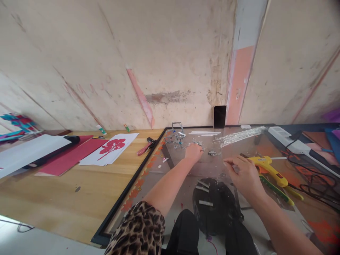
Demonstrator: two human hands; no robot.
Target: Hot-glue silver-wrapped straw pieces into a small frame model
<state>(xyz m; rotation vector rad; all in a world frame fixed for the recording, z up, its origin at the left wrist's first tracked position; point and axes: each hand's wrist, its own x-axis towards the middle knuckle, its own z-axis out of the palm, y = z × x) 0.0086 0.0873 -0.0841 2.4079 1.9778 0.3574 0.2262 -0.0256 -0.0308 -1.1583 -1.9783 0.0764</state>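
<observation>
My left hand (194, 151) reaches forward over the glass-topped table, its fingers curled down into a pile of small silvery pieces (198, 143). What the fingertips hold, if anything, is hidden. My right hand (244, 174) hovers closer to me on the right, thumb and forefinger brought together in a pinch. Anything between those fingertips is too small to name. A small cluster of silvery pieces (212, 153) lies between the two hands. Several grey metallic strips (206, 203) rest on the glass nearer my body. Beside my right hand lies a yellow glue gun (271, 169) with a white glue stick in its back.
Green-handled pliers (276, 190) lie below the glue gun. Thin silvery wires (243, 136), white sticks (204, 132) and an upright phone (219, 117) are at the back. A white power strip (289, 140) and dark cables sit right. Red-handled cutters (145, 147) and papers (127, 140) lie left.
</observation>
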